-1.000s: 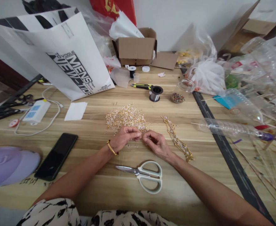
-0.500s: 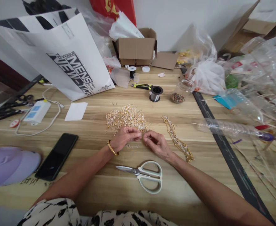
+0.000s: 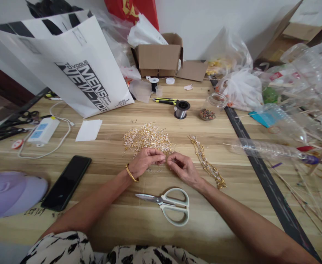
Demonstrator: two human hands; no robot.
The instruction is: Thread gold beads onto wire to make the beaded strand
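My left hand and my right hand meet almost fingertip to fingertip at the front edge of a pile of small gold and clear beads. Both are closed in a pinch; what lies between the fingers is too small to make out. Below the left fingers a short piece of fine silvery chain rests on the wood. To the right of my right hand lies a bundle of gold and clear beaded strands. White-handled scissors lie just below both hands, blades pointing left.
A wire spool, a yellow-black cutter and a jar of beads stand behind the pile. At left are a phone, a white paper bag and a cabled white box. Plastic bottles crowd the right.
The chain piece below my left fingers has shifted slightly. Both hands stay in nearly the same place, still pinched together.
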